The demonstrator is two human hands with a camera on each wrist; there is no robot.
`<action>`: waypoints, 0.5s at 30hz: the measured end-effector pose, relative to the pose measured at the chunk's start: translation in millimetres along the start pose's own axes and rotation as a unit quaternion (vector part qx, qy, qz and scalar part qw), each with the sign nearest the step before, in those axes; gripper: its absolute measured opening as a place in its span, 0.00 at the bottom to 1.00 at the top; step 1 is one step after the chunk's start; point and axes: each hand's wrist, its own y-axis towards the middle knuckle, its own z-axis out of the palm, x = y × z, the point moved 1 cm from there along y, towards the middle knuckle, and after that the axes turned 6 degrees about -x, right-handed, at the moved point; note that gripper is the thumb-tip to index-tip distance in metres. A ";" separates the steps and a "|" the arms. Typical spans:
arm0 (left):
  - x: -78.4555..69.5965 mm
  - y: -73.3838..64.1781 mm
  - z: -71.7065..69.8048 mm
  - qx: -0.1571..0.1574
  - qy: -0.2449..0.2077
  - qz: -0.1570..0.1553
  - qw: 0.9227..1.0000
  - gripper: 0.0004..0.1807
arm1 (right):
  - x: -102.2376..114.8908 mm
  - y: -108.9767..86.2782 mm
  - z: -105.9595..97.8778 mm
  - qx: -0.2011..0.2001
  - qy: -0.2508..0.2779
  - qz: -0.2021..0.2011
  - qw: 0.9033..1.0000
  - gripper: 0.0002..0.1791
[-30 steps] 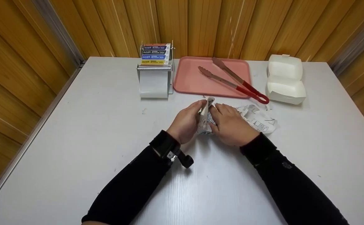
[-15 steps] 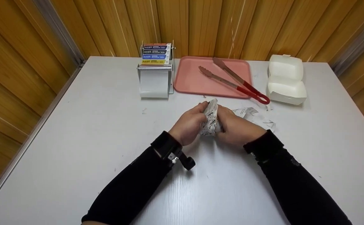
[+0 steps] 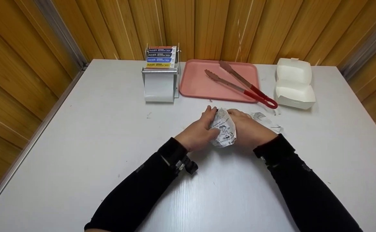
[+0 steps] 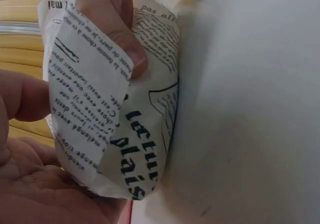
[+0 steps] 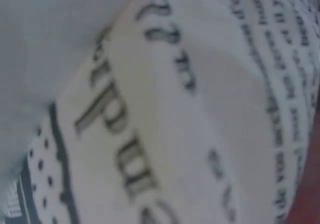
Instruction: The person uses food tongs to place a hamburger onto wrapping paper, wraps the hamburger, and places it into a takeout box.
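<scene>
White, text-printed wrapping paper (image 3: 224,130) sits over the bench (image 3: 110,129), your left hand (image 3: 197,133) partly closed round one side, right hand (image 3: 250,132) gripping the other, presumably to stop it unfolding.

Printed paper (image 4: 112,101) reads "plais", "pas" and "de vous"

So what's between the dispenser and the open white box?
In the head view, the pink tray lies between them, with red-handled tongs across it, their looped end past the tray's edge.
</scene>
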 end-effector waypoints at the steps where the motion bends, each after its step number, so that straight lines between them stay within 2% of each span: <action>1: 0.4 -0.1 0.4 0.002 0.007 0.000 1.000 0.46 | -0.6 0.2 0.5 -0.003 0.007 -0.008 1.000 0.39; 4: 1.5 0.2 1.1 0.009 0.014 -0.002 1.000 0.47 | -0.5 1.6 2.4 -0.013 0.031 -0.029 0.999 0.39; 6: 2.0 0.6 0.3 0.017 0.008 -0.005 1.000 0.50 | 0.2 1.8 3.3 -0.017 0.038 -0.030 0.999 0.40; 10: 2.2 0.3 -5.9 0.048 0.009 -0.010 0.999 0.60 | 2.7 1.0 3.7 -0.024 0.068 -0.001 0.997 0.41; 15: 2.7 -1.2 -16.9 0.090 0.063 0.004 0.994 0.69 | 5.3 0.4 4.3 -0.020 0.087 0.034 0.995 0.37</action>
